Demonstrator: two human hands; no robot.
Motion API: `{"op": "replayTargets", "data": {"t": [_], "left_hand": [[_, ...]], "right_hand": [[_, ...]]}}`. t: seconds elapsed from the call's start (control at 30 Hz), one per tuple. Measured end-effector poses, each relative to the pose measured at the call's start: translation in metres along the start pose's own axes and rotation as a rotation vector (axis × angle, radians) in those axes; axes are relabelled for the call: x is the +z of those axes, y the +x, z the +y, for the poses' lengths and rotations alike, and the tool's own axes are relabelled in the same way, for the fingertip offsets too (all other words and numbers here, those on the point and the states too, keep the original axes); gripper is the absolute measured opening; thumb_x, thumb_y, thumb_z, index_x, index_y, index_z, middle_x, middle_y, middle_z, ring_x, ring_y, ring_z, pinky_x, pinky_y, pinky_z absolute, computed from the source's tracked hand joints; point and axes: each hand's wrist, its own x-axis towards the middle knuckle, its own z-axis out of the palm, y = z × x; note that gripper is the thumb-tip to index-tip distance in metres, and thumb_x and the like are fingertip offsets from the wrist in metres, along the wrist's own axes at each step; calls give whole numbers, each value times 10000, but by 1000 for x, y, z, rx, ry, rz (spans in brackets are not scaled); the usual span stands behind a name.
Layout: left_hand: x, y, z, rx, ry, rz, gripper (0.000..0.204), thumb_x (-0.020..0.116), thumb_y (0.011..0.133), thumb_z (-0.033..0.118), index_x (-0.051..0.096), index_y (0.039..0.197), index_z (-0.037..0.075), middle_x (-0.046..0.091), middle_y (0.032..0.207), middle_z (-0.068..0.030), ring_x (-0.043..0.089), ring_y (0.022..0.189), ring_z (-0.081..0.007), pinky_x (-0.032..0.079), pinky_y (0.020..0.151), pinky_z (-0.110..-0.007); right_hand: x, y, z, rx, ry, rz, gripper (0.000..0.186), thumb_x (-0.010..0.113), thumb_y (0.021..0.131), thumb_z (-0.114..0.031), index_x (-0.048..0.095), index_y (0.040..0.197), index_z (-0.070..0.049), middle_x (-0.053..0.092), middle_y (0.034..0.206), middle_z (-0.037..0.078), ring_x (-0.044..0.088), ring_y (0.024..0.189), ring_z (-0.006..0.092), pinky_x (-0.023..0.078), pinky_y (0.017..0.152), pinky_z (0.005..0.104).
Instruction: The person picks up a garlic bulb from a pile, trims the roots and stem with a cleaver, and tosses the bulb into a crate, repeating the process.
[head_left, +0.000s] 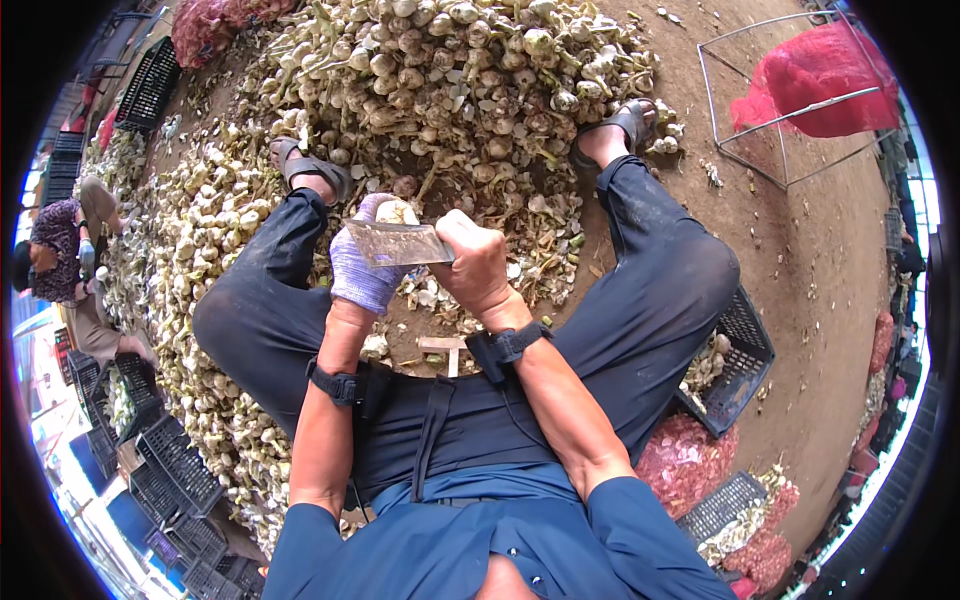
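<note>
My left hand (364, 275), in a lavender knitted glove, is closed round a pale garlic bulb (397, 213). My bare right hand (475, 262) grips a knife with a broad rectangular blade (392, 244); its handle is hidden in my fist. The blade lies across in front of the gloved fingers, just below the bulb, and hides part of them. I cannot tell whether the edge touches the bulb. Straight ahead, between my sandalled feet, rises a large heap of garlic bulbs (440, 60) with stems on.
Trimmed garlic (215, 330) is piled along my left side. A metal frame (783, 180) with a red mesh bag (820, 85) stands far right. Black crates (745, 350) and filled mesh bags (690, 460) sit by my right leg. Another person (60, 245) works at far left, near stacked crates (180, 460).
</note>
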Motion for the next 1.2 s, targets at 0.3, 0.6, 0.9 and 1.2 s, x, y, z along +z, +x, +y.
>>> {"op": "replayTargets", "data": {"t": [0.3, 0.6, 0.9, 1.2], "left_hand": [[1, 3, 29, 103, 96, 170, 493, 862, 655, 222, 609, 1058, 90, 705, 852, -110, 702, 761, -309, 567, 712, -369], [-3, -1, 15, 53, 123, 80, 539, 853, 709, 340, 586, 1123, 120, 701, 846, -99, 698, 785, -306, 556, 694, -362], [-3, -5, 24, 120, 229, 162, 527, 857, 678, 310, 606, 1096, 109, 680, 808, -120, 686, 755, -319, 553, 686, -386], [-1, -2, 35, -4, -479, 38, 483, 808, 798, 155, 571, 1208, 60, 671, 1072, -43, 640, 971, -138, 518, 854, -278]], "right_hand": [[20, -34, 59, 402, -206, 52, 390, 575, 949, -396, 611, 769, -51, 621, 696, 134, 635, 588, 291, 512, 524, 377], [-4, 0, -1, -6, 62, 33, 310, 693, 846, -346, 583, 792, -60, 570, 740, 147, 616, 667, 356, 491, 560, 404], [29, -31, 39, 308, -101, -5, 272, 653, 889, -321, 616, 799, -68, 620, 723, 151, 655, 668, 312, 510, 572, 392], [39, -32, 28, 886, 1009, 34, 224, 680, 889, -226, 650, 787, -29, 616, 626, 25, 575, 546, 103, 526, 536, 334]]}}
